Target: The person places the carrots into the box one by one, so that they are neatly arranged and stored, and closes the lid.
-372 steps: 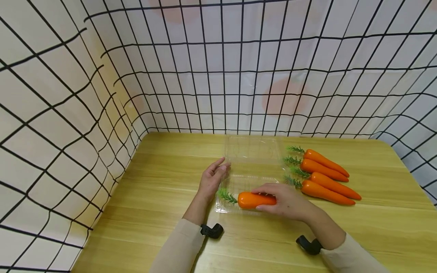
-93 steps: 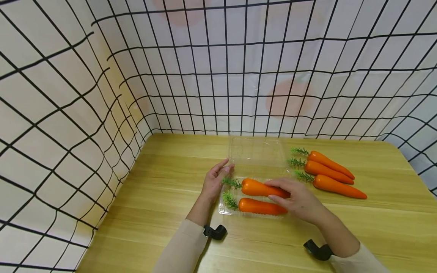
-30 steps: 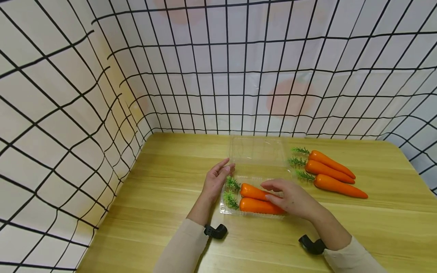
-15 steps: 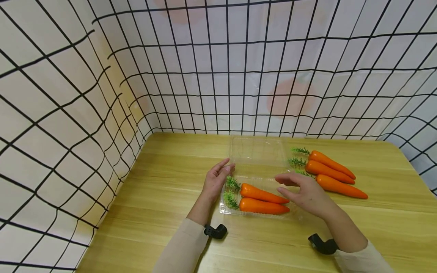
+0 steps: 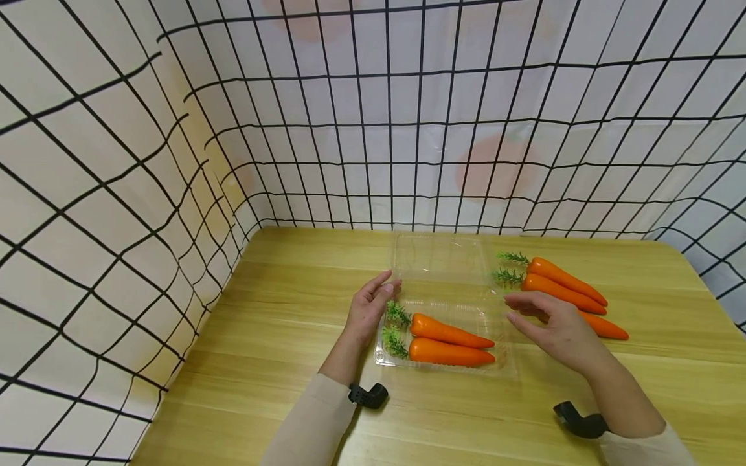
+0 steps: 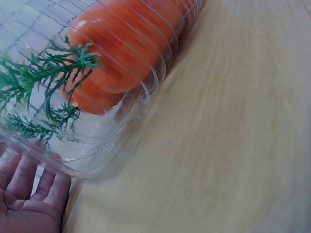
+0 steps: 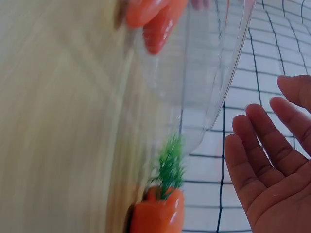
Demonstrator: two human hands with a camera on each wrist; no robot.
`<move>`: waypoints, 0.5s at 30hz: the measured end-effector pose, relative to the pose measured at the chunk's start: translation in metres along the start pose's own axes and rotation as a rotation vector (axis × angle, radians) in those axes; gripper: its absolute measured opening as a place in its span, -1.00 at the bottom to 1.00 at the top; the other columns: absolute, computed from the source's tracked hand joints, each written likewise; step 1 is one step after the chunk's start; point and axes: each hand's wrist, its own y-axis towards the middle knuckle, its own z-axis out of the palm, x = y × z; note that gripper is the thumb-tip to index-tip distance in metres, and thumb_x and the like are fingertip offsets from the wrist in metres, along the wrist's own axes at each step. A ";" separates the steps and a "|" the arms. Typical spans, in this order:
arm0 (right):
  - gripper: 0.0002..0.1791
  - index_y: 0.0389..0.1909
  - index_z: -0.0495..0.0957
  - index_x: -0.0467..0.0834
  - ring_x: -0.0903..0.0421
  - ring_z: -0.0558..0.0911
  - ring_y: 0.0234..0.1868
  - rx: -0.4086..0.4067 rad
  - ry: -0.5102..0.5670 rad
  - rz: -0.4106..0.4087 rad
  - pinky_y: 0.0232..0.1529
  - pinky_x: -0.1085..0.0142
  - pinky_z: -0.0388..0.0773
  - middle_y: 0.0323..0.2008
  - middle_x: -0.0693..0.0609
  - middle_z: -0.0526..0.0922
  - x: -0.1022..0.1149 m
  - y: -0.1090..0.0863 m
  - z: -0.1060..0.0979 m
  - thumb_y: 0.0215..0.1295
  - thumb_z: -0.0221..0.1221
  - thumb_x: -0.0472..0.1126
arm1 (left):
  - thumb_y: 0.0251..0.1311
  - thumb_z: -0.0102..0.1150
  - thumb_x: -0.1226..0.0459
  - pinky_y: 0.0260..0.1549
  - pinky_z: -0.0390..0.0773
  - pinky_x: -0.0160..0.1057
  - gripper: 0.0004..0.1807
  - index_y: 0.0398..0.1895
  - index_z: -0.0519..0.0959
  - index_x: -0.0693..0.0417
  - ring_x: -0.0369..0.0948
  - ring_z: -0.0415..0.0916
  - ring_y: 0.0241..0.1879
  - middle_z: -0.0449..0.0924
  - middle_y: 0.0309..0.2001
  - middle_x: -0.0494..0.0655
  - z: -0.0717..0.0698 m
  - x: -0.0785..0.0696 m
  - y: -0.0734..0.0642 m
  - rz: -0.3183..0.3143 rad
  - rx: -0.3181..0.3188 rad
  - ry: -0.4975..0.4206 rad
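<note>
Two orange carrots with green tops, a front carrot (image 5: 449, 352) and a rear carrot (image 5: 447, 330), lie side by side in a clear plastic clamshell box (image 5: 506, 362), tops to the left. My left hand (image 5: 366, 309) rests at the box's left side, fingers extended; in the left wrist view its fingers (image 6: 23, 178) touch the clear wall. My right hand (image 5: 556, 329) is right of the box, holding nothing, its fingers apart from the thumb. It partly covers the nearest loose carrot (image 5: 606, 325), whose green top is hidden in the head view.
Two more loose carrots, a far carrot (image 5: 568, 280) and a middle carrot (image 5: 562, 292), lie on the wooden table (image 5: 280, 310) at the right. The box's clear lid (image 5: 440, 255) lies folded back behind it. A grid-patterned curtain (image 5: 402, 129) encloses the table's back and sides.
Since the earliest frame, two carrots have come to lie in the box. My right hand has let go of the second and moved right toward the loose carrots. The left hand stays put.
</note>
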 end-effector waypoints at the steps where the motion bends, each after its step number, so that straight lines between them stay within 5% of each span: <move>1: -0.59 0.22 0.60 -0.12 0.43 0.60 0.04 -0.004 0.004 0.003 0.03 0.64 0.50 0.12 -0.04 0.71 -0.003 -0.001 -0.001 0.45 0.25 -0.04 | 0.54 0.00 0.28 0.39 0.45 -0.06 -0.49 0.48 0.33 0.25 0.17 0.49 0.34 0.51 0.32 0.30 0.000 0.000 0.000 0.000 0.001 0.000; 4: -0.61 0.20 0.61 -0.13 0.63 0.51 -0.03 -0.030 0.012 0.002 -0.04 0.64 0.53 0.09 -0.08 0.72 -0.012 -0.006 -0.004 0.44 0.26 -0.07 | 0.54 0.01 0.26 0.40 0.44 -0.03 -0.48 0.48 0.32 0.25 0.17 0.49 0.34 0.51 0.33 0.31 0.000 0.000 0.000 -0.003 0.003 0.004; 15: -0.60 0.19 0.60 -0.12 0.74 0.45 -0.10 -0.078 -0.020 0.069 -0.16 0.68 0.51 0.09 -0.13 0.72 -0.040 -0.017 -0.013 0.44 0.26 -0.03 | 0.54 0.03 0.24 0.42 0.41 0.00 -0.48 0.48 0.33 0.22 0.15 0.50 0.34 0.52 0.33 0.26 0.000 -0.002 -0.001 -0.013 -0.001 0.013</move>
